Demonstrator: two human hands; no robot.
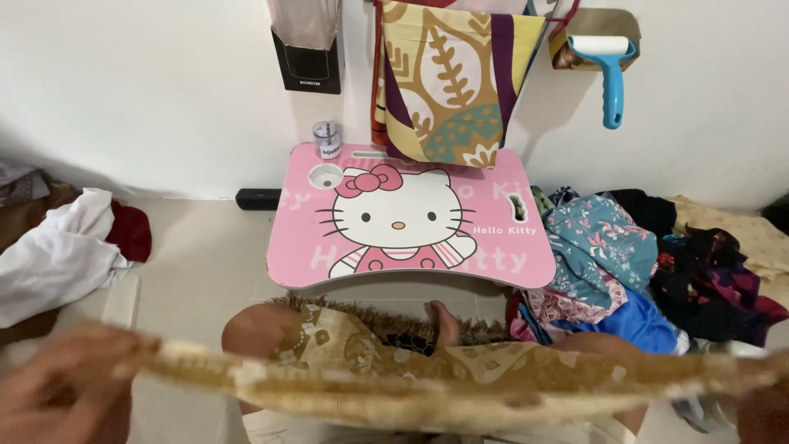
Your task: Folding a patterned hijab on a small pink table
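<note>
Your left hand (49, 386) and right hand (764, 411), both blurred, were spread wide apart, each clamped on an end of the gold patterned cloth (427, 382), stretched flat across your lap just below the near edge of the pink table (312, 247). To do this well, you needed even tension and level ends, I judged, so the fold stayed straight. The table's top lay bare except for a small roll (326, 138) at its far left corner. A white garment pile (57, 255) sat on the floor left, a dark clothes heap (657, 263) right, a hanging cloth (448, 82) beyond
</note>
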